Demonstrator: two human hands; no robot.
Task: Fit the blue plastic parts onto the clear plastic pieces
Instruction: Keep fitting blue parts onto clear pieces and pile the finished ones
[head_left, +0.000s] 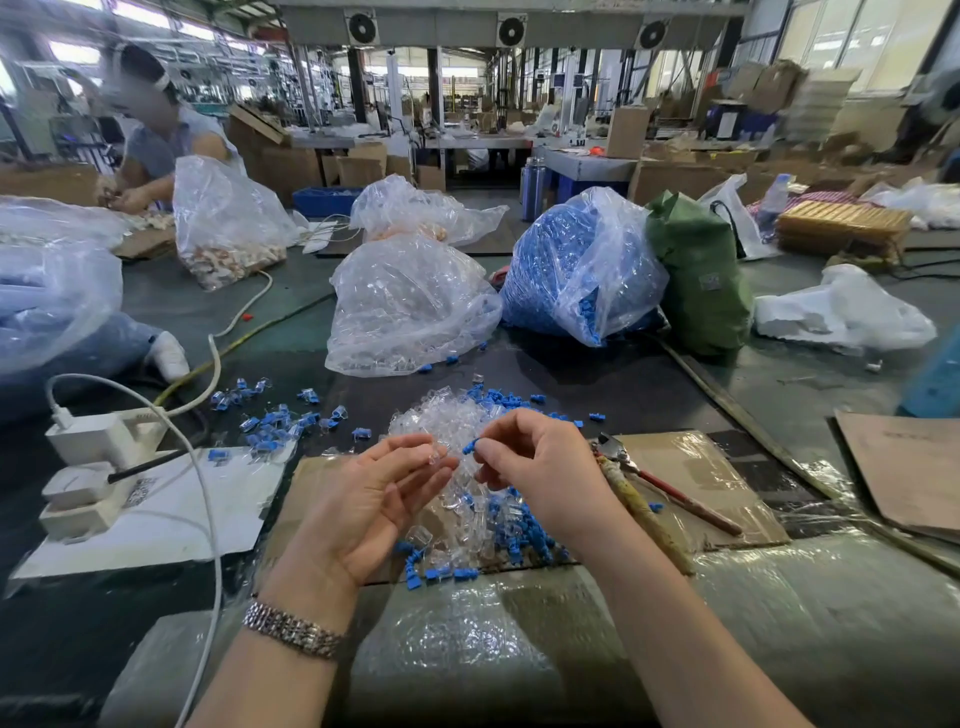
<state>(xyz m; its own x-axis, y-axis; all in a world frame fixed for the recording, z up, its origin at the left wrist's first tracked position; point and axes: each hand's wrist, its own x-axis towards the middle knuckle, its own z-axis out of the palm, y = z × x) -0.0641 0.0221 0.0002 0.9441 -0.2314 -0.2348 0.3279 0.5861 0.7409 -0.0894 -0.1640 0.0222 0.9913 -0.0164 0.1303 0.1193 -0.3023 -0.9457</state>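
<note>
Head view, mid-assembly: left hand (382, 499) palm up, fingers loosely extended, thumb and fingertips pinching one clear plastic piece (435, 455); right hand (530, 462) curled, thumb and forefinger pinching one small blue plastic part (470, 446), its tip just beside the clear piece, not yet seated

Step in hand, by judgement: lining up blue part with the opening of the clear piece. Next move likely calling for fine alignment and a short firm push until snug; risk of slipping, both pieces being tiny, smooth and hard

Below the hands, on a taped cardboard sheet (727, 483) laid on the counter (779, 384): mixed heap of loose clear pieces (441, 421) and blue parts (519, 535), glassy and glinting against matte, blocky blue. Off to the left, scatter of what look like finished blue-and-clear units (275, 421)

Behind, well apart: crinkled transparent bag of clear pieces (410, 306), glossy bag full of blue parts (576, 265), green bag (696, 270) just beside it. Pliers with a red handle (670, 493) lying near the right hand; white power strip (88, 467) with cable at far left; metal bracelet (291, 629) on the left wrist
</note>
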